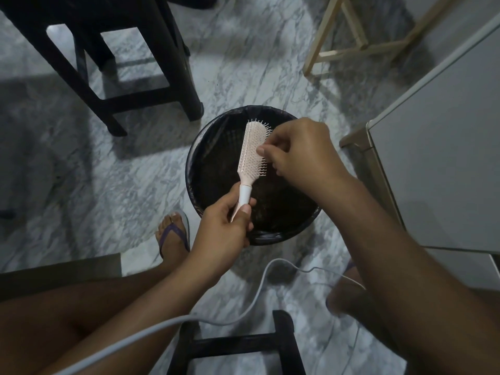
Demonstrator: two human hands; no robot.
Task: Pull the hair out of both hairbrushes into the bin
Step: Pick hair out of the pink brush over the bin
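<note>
Over the black bin [194, 163], the left hand [221, 228] grips the pink hairbrush [253, 150] by its handle w/ fingers wrapped tight (bristles up). Right hand [300, 152] fingers pinch at the bristles.

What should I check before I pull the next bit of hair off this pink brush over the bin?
1. Brush held firmly: ok. The left hand is wrapped around the handle of the brush.
2. Brush over the bin: ok. Its head sits above the black-lined opening.
3. Bristles reachable: ok. They face the right hand, whose fingertips are at the bristles.
4. Hair actually pinched: cannot tell. No strands show clearly between the fingers.
5. Second brush ready: not ok. Only one brush is in view.
6. Cable clear of the hands: ok. It runs below the arms, not near the brush.
</note>
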